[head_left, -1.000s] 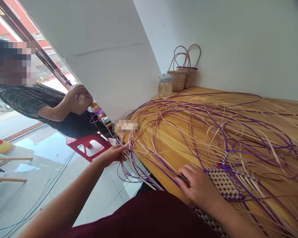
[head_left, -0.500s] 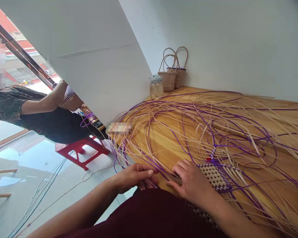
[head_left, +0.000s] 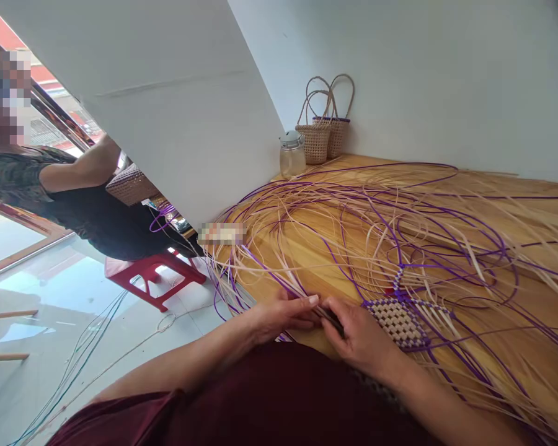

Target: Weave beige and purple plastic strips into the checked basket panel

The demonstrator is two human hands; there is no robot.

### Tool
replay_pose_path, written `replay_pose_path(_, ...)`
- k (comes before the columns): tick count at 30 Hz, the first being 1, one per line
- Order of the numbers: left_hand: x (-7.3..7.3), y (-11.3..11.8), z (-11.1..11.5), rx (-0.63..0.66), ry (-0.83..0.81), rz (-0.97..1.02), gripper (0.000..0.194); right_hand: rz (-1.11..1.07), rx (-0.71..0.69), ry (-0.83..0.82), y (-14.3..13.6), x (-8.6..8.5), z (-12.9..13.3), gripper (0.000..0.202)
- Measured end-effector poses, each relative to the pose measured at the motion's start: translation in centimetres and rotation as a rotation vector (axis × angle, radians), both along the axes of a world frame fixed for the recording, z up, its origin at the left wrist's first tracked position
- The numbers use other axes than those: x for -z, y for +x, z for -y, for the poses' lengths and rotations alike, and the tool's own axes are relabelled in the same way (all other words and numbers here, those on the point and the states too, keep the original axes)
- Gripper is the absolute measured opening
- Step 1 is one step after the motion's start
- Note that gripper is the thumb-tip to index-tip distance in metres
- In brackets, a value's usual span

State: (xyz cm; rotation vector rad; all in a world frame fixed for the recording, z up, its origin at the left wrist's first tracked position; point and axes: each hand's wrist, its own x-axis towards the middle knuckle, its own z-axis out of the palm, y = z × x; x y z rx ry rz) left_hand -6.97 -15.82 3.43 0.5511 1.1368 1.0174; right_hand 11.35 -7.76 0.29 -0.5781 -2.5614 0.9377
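Note:
Close together at the table's near edge, my two hands work on thin purple and straw-coloured weaving strands (head_left: 273, 270). My left hand (head_left: 286, 317) is closed round the strands, its thumb laid along the top. Just to its right my right hand (head_left: 360, 328) pinches the same bundle between thumb and fingers; the gripped part is mostly hidden. Beside my right hand lies a flat woven piece (head_left: 397, 323) in a cream check with a purple-and-white edge. A short purple-and-white braid (head_left: 398, 280) rises from its upper edge.
Long loose strands spread over the wooden table (head_left: 314, 251). At the back stand a lidded glass jar (head_left: 292, 158) and two woven baskets (head_left: 314, 144). Leftward, a person (head_left: 81, 192) holding a woven piece (head_left: 131, 184) sits on a red stool (head_left: 155, 279). Cords trail across the floor.
My left hand has moved right and slightly up, meeting my right hand. Both have closed on the strands. The seated person's woven piece has turned.

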Motion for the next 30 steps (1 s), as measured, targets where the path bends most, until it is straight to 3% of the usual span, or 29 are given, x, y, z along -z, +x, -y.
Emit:
replay_pose_path(3, -1.0, 0.1, -3.1, -0.159, 0.051, -0.018, 0.030, -0.053, -0.014, -0.100, 0.1, -0.6, -0.3, 0.027)
replay_pose_path(5, -3.1, -1.8, -5.9, -0.195, 0.066, 0.000, 0.027, -0.082, 0.016, -0.200, 0.2, -1.0, -0.6, 0.031)
replay_pose_path(7, -6.4, -5.3, -9.0, -0.266, 0.177, -0.056, 0.017, -0.105, 0.109, -0.334, 0.2, -1.1, -1.1, 0.037)
replay_pose_path(10, -12.5, -12.1, -13.5, -0.393, 0.221, -0.255, 0.016, -0.169, 0.303, -0.539, -0.1, -0.5, -1.7, 0.048)
replay_pose_path(13, -18.1, -17.5, -16.7, -0.394, 0.214, -0.499, 0.021, -0.252, 0.392, -0.696, -0.6, 0.4, -2.1, 0.060)
replay_pose_path(16, -22.1, -20.3, -18.5, -0.366, 0.271, -0.608, 0.015, -0.319, 0.449, -0.846, -0.9, 1.0, -2.2, 0.064)
replay_pose_path(19, -24.9, -21.8, -19.6, -0.401, 0.327, -0.680, 0.018, -0.385, 0.522, -0.971, -0.8, 1.1, -2.5, 0.059)
replay_pose_path(22, -26.5, -23.5, -20.1, -0.408, 0.339, -0.877, 0.023, -0.414, 0.554, -1.022, -0.5, 0.8, -3.1, 0.061)
replay_pose_path(24, -26.6, -24.6, -20.1, -0.380, 0.337, -1.019, 0.019, -0.435, 0.566, -1.076, -0.2, 0.5, -3.4, 0.065)
replay_pose_path(26, -25.7, -25.2, -20.0, -0.290, 0.235, -1.315, 0.013, -0.502, 0.594, -1.124, -0.1, 0.4, -3.8, 0.066)
replay_pose_path(28, -24.0, -25.2, -19.9, -0.133, 0.053, -1.706, 0.018, -0.587, 0.643, -1.137, 0.1, 0.4, -4.2, 0.063)
replay_pose_path(30, -22.2, -24.3, -19.8, 0.018, -0.052, -1.866, 0.028, -0.598, 0.659, -1.152, 0.4, 0.3, -4.7, 0.057)
